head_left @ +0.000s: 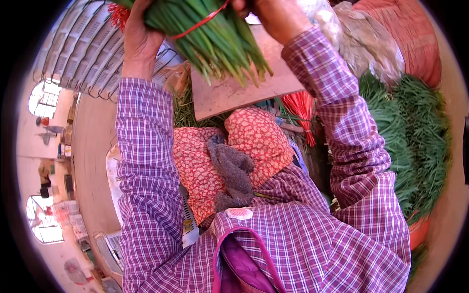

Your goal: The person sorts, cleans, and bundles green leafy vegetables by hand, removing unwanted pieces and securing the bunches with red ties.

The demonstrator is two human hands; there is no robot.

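A thick bunch of green chives [205, 41] is held up at the top of the view, its pale cut ends pointing down and right. A thin red tie [200, 23] runs round it. My left hand [141, 46] grips the bunch from its left side; the fingers are partly behind the leaves. My right hand [278, 19] is curled at the right edge of the bunch, close to the upper end of the tie. The picture's top edge cuts this hand off, so what its fingers pinch is hidden. Below the bunch lies a flat pinkish board [239, 93].
A bundle of red ties [299, 110] hangs beside the board's right corner, and another red bundle [118, 15] is at upper left. Heaped loose greens [415, 141] lie at right, below plastic bags [371, 44]. A grey rack [80, 46] stands left. Red patterned cloth [259, 134] covers my lap.
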